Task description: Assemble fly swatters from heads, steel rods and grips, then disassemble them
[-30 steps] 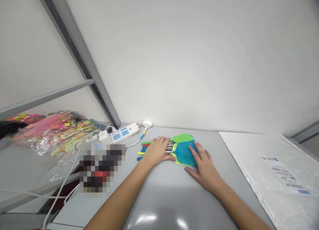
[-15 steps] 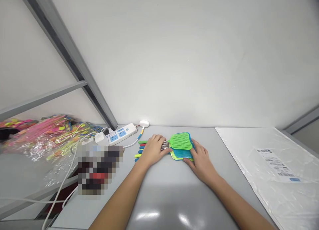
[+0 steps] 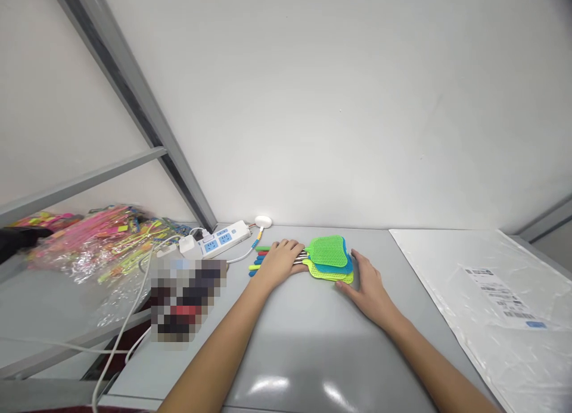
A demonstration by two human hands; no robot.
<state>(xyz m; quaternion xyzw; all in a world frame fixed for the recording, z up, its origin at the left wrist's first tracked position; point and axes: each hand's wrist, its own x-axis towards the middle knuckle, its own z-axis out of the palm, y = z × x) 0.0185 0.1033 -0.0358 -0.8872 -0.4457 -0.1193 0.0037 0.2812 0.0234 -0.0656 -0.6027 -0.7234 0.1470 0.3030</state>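
Fly swatters [image 3: 328, 252] lie stacked on the table [image 3: 304, 335], left hand [image 3: 281, 264] curled round their shafts [image 3: 301, 257], right hand [image 3: 369, 288] half-open at their heads [image 3: 329, 273]. They look light and bendy-headed; the stiff shafts should give the best hold.

Swatters [image 3: 328, 252] right of power strip [image 3: 226, 239]

Plain white wall [image 3: 313, 103] behind a glossy grey table [image 3: 308, 353], grey metal frame [image 3: 134, 97] at left.

The left hand [image 3: 281, 264] and right hand [image 3: 370, 288] are bare, as are both slim forearms [image 3: 223, 347], smooth along their visible length.
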